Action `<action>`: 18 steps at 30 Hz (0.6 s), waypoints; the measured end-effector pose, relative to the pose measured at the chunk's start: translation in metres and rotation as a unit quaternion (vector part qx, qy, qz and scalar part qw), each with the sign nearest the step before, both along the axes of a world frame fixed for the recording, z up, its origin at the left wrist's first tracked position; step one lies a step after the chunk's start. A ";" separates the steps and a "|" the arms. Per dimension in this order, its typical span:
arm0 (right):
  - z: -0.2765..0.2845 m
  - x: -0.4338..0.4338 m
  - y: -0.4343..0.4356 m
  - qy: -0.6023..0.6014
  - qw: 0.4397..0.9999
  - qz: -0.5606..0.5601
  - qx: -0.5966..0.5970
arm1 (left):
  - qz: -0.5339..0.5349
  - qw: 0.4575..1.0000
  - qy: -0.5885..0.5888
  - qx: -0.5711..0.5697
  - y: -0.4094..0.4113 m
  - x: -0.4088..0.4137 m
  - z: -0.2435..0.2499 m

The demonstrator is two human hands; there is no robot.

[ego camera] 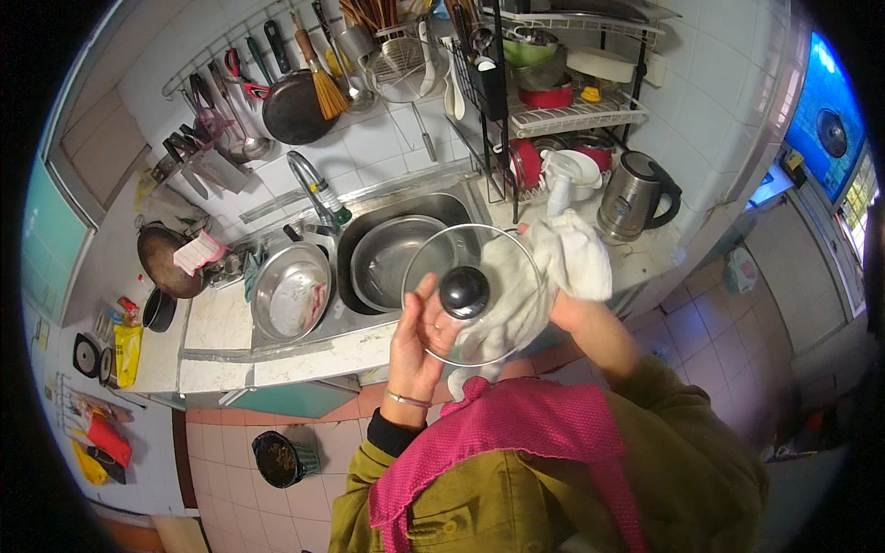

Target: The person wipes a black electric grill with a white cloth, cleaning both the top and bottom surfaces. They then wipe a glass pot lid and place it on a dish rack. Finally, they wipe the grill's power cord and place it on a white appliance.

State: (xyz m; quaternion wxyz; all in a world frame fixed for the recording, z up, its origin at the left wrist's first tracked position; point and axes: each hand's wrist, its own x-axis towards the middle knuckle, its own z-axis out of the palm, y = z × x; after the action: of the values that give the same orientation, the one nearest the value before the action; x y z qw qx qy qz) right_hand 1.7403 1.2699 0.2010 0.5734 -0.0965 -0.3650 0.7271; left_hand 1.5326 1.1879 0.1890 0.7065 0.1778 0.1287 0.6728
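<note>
A round glass pot lid (432, 249) with a black knob (464, 292) is held up in front of the counter's edge. My left hand (423, 332) supports it from beneath at the left side, fingers seen partly through the glass. At the lid's right side my right hand (570, 310) grips a white cloth (577, 259); the cloth hides most of its fingers. Part of the cloth lies behind the glass and hangs down below the rim. Beyond the lid, a large metal basin (401, 259) stands in the sink.
A metal bowl (287, 297) stands left of the sink (442, 205), beneath the faucet (314, 186). An electric kettle (632, 197) and a white spray bottle (559, 183) stand right of it, near a dish rack (581, 117). A waste bin (283, 460) is on the floor.
</note>
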 end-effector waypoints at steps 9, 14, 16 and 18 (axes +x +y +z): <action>0.015 0.004 -0.040 -0.182 0.980 0.017 -0.074 | 0.116 0.920 0.372 -0.045 0.006 0.002 -0.017; 0.021 -0.002 -0.053 -0.500 0.725 -0.181 0.438 | -0.123 0.982 0.146 0.002 -0.003 -0.003 0.008; 0.016 -0.013 -0.053 -0.496 0.626 -0.186 0.572 | -0.126 0.978 0.166 0.020 -0.001 0.000 0.010; 0.008 -0.018 -0.055 -0.513 0.597 -0.139 0.601 | -0.087 0.972 0.218 -0.014 0.000 0.001 0.011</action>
State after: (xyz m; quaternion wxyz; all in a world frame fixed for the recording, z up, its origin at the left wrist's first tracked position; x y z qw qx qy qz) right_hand 1.7227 1.2152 0.2088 0.3146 -0.1370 -0.9354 0.0857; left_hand 1.5338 1.1879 0.2005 0.7196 0.3204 0.2734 0.5521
